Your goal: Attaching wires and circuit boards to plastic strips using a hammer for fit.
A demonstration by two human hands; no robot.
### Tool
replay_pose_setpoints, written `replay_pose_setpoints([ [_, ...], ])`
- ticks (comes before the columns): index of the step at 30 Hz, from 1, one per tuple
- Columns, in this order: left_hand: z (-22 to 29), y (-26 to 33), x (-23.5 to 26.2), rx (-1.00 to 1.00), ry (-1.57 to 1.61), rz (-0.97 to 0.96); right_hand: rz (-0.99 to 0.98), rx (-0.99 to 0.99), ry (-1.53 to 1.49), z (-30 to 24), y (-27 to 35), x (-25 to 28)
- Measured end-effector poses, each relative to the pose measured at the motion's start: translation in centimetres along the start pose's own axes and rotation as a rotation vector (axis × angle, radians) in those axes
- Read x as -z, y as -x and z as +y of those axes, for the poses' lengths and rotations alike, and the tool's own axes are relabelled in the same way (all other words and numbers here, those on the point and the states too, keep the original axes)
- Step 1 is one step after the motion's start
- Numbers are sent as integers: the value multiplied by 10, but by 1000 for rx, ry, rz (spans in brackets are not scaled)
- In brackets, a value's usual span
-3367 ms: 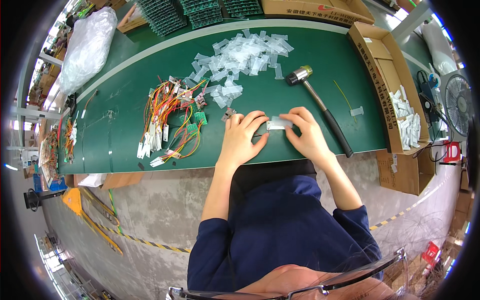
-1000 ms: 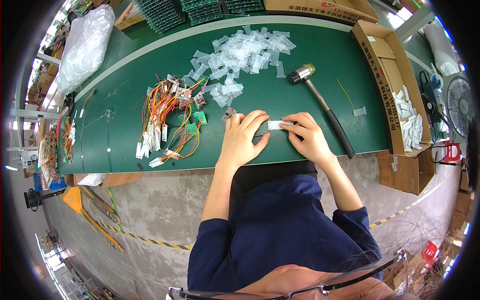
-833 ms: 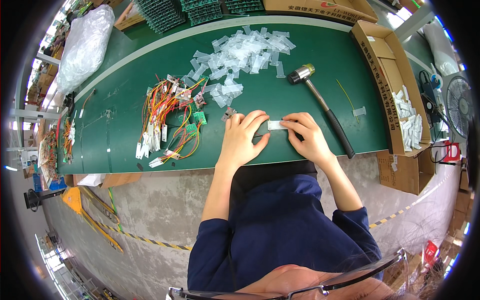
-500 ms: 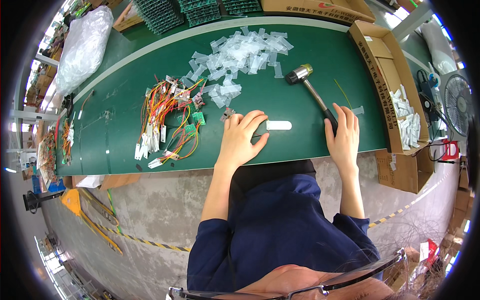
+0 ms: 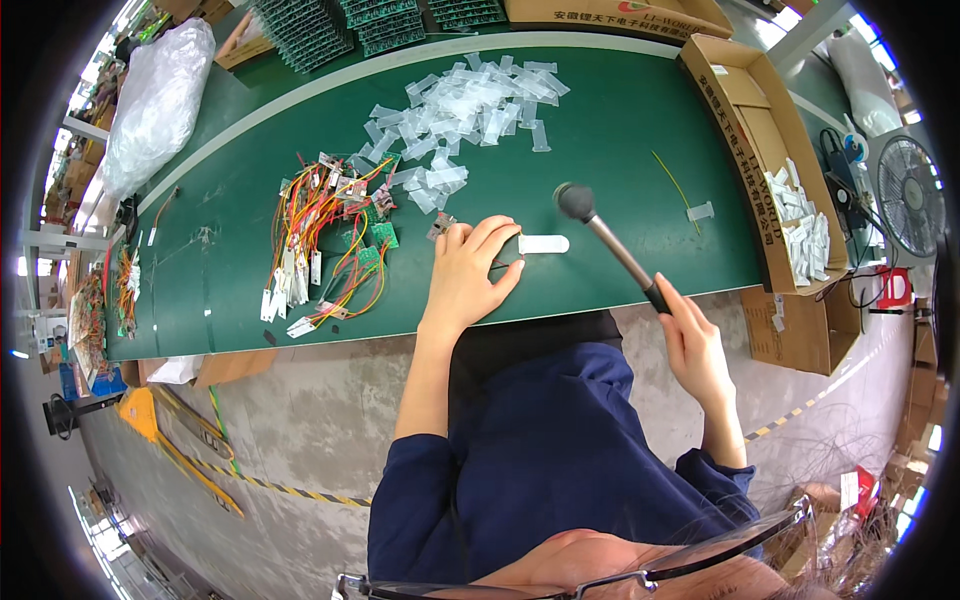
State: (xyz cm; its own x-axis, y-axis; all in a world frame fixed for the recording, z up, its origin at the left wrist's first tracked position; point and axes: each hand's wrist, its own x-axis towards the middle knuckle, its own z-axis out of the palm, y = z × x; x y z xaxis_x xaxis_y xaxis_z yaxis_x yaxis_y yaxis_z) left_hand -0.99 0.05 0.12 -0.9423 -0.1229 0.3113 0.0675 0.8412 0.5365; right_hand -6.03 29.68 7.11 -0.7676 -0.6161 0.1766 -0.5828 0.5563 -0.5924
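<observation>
White strip (image 5: pixel 547 244) flat on bench (image 5: pixel 625 120), rounded end rightward. Left hand (image 5: pixel 470 270) palm down at strip's left end, fingers slightly bent, thumb apart; cannot tell whether it grips anything. Right hand (image 5: pixel 692 338), right of strip and nearer the body, closed round hammer (image 5: pixel 621 251); hammer's head just beyond strip's right end. Wires (image 5: pixel 318 225) left of strip.

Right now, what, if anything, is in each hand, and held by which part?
The right hand holds the hammer by its dark handle. The left hand is at the left end of the white strip; whether it grips anything cannot be told.
</observation>
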Motion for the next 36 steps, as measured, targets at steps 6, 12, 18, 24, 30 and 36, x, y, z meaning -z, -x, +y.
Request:
replay_pose_setpoints([
  [6,0,0,1,-14,6,9,-139,-75,-18,-13,19,1],
  [12,0,0,0,-9,-1,5,-173,-121,-31,-10,21,-7],
  [18,-1,0,0,-14,4,28,-141,-61,-194,-25,12,-15],
  [24,2,-2,3,7,20,-6,-156,-84,-197,-12,11,-22],
  [30,0,0,1,6,15,1,106,-115,68,5,-16,-24],
  [36,2,-1,3,-4,3,2,235,-130,397,43,-45,-49],
])
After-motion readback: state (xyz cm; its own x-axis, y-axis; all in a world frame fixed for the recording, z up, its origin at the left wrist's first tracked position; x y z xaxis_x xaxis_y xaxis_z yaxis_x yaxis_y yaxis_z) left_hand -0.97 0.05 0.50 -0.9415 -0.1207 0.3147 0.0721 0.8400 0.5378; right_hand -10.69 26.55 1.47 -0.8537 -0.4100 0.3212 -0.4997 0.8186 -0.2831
